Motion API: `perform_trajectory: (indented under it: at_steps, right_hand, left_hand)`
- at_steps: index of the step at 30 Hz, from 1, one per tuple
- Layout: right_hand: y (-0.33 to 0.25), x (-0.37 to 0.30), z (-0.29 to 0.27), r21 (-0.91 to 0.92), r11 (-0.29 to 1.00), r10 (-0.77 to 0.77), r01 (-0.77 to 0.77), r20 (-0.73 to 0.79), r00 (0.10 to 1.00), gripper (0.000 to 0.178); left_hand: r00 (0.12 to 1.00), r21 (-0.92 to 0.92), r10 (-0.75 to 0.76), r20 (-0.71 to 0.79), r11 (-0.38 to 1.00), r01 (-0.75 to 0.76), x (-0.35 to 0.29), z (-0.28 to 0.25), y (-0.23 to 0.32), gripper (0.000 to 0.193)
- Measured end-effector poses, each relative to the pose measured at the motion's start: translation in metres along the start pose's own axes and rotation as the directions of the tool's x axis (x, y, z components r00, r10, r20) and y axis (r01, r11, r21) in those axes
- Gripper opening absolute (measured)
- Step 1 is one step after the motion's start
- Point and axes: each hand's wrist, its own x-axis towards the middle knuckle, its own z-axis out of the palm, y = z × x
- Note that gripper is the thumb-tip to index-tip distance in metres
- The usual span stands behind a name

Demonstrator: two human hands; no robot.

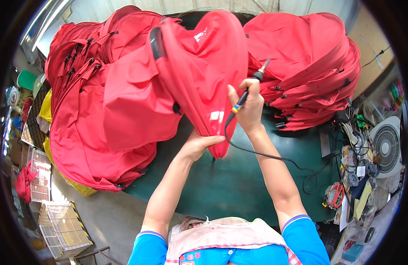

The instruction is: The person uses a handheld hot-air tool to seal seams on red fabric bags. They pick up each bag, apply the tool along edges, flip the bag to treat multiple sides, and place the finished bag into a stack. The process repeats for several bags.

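Over the green table, my left hand [196, 145] pinches the lower pointed end of a red fabric canopy [208, 75], thumb on top. The canopy stands up from that end, with a black piece [157, 43] on its upper left edge and small white printing near its top. My right hand [250, 106] is wrapped round a soldering iron [241, 100] with a black handle and coloured bands. Its metal tip points up and right, off the held canopy and in front of the right-hand pile. A black cord drops from the handle across my right forearm.
Red canopies lie heaped on the left [87, 110] and stacked on the right [301, 57] of the green table [239, 185]. Along the right side are a grey fan [386, 145], red-handled scissors [336, 194] and cables. A wire cage [65, 229] stands on the floor at lower left.
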Motion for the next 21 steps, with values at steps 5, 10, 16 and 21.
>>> perform_trajectory:
  at_steps: [5,10,16,21]
  right_hand:
    - [-0.047,-0.009,-0.053,0.145,0.989,0.01,0.028,-0.253,0.967,0.018]
    - [-0.097,-0.083,-0.113,0.177,0.943,0.231,-0.281,0.259,0.938,0.024]
    - [-0.084,-0.12,-0.107,-0.005,0.934,0.331,-0.356,0.381,0.863,0.023]
    - [-0.097,-0.083,-0.086,0.031,0.981,0.173,-0.193,0.323,0.93,0.023]
  left_hand:
    - [0.999,0.093,0.026,-0.027,0.995,-0.023,0.011,0.004,-0.016,0.054]
    - [0.985,0.166,0.157,-0.069,0.976,-0.144,0.011,0.006,-0.026,0.042]
    - [0.969,0.2,0.218,-0.116,0.961,-0.193,0.007,0.018,-0.021,0.034]
    - [0.964,0.211,0.232,-0.132,0.956,-0.202,0.001,0.019,-0.022,0.031]
